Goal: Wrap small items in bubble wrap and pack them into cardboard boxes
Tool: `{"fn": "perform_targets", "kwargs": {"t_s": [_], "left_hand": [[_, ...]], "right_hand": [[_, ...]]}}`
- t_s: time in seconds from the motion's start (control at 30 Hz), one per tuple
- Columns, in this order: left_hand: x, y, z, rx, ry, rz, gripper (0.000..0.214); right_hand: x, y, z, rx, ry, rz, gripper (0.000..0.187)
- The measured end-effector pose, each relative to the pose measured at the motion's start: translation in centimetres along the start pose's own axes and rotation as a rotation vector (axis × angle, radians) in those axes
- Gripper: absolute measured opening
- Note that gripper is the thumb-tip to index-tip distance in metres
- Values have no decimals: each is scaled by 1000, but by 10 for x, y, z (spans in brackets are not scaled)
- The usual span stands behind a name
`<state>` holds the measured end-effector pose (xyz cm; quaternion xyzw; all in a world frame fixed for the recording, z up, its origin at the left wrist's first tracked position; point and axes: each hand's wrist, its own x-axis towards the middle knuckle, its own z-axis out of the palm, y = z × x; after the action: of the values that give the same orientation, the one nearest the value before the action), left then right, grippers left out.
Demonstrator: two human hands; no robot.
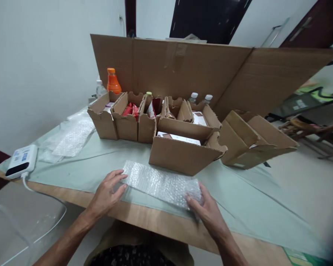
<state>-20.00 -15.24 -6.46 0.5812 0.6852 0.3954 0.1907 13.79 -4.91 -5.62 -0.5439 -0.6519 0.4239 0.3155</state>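
A long, flat piece of bubble wrap lies across the front of the table, close to the wooden edge. Its right end is gripped by my right hand, thumb on top and fingers behind. At the opposite end, my left hand has its thumb and fingers apart, the tips at the wrap's left edge. Just behind the wrap stands a cardboard box with a white packet inside.
Several open cardboard bins stand in a row with packets in them. Another cardboard box sits at the right. More bubble wrap and a white cabled device are at the left. Behind are an orange bottle and a cardboard panel.
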Motion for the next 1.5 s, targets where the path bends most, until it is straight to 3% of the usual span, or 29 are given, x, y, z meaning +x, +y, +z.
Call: {"fn": "perform_targets", "kwargs": {"t_s": [0.17, 0.37, 0.5, 0.63, 0.83, 1.0, 1.17, 1.27, 1.37, 1.5], "left_hand": [[22, -16, 12, 364, 54, 36, 40], [46, -18, 28, 600, -13, 8, 49], [49, -17, 35, 561, -89, 7, 46], [48, -16, 41, 431, -75, -4, 48], [60, -13, 17, 330, -34, -80, 55], [102, -19, 2, 479, -6, -8, 54], [138, -29, 18, 547, 11, 2, 51], [146, -32, 23, 552, 9, 10, 47], [144, -30, 16, 537, 12, 9, 47], [120, -25, -6, 503, 12, -1, 50]], "right_hand": [[-7, 22, -26, -247, 93, 121, 97], [-4, 22, -27, -448, 233, 75, 80], [-1, 30, -25, -403, 280, 82, 71], [0, 39, -29, -352, 296, 103, 70], [-16, 28, -29, -283, 204, 67, 64], [-60, 13, 19, -197, 45, 40, 66], [-91, 8, 55, -144, -162, -18, 55], [-88, 5, 53, -118, -291, -56, 43], [-73, 0, 37, -138, -360, -77, 37], [-41, 1, 6, -263, -181, -29, 46]]}}
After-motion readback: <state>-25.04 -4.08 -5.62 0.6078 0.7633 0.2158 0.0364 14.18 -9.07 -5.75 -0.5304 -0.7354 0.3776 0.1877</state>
